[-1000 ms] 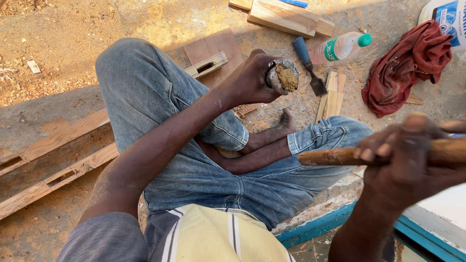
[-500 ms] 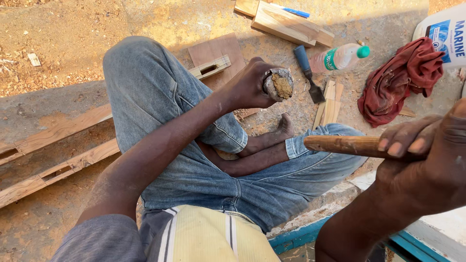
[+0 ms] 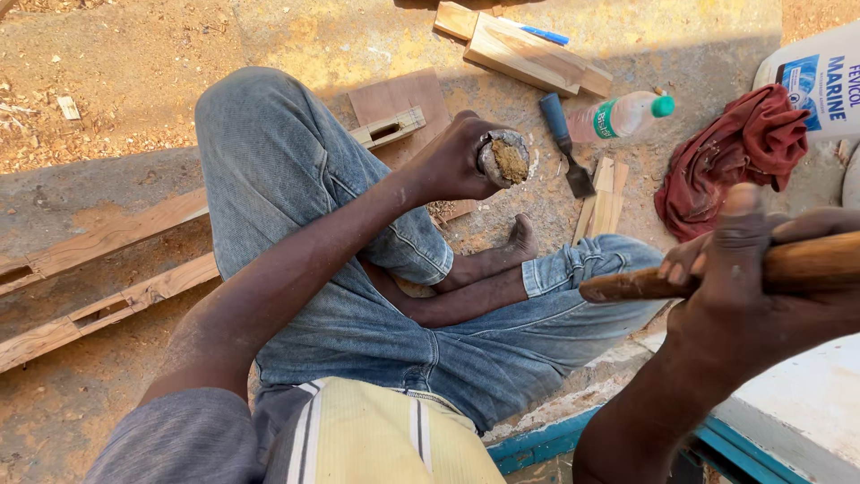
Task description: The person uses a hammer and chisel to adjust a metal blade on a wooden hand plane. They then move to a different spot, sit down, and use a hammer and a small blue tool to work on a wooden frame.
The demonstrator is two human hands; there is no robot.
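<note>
Here the left hand (image 3: 457, 161) grips a round, putty-topped lump (image 3: 504, 158).

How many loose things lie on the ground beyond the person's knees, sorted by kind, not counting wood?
Chisel: 1
Plastic bottle: 1
Red cloth: 1
White tub: 1
Blue pen-like item: 1
Total: 5

Seated cross-legged, the person extends the left arm forward, left hand (image 3: 457, 161) fisted (knuckles up), while the right hand (image 3: 761, 287) is raised close, fingers curled tight, thumb up
</note>
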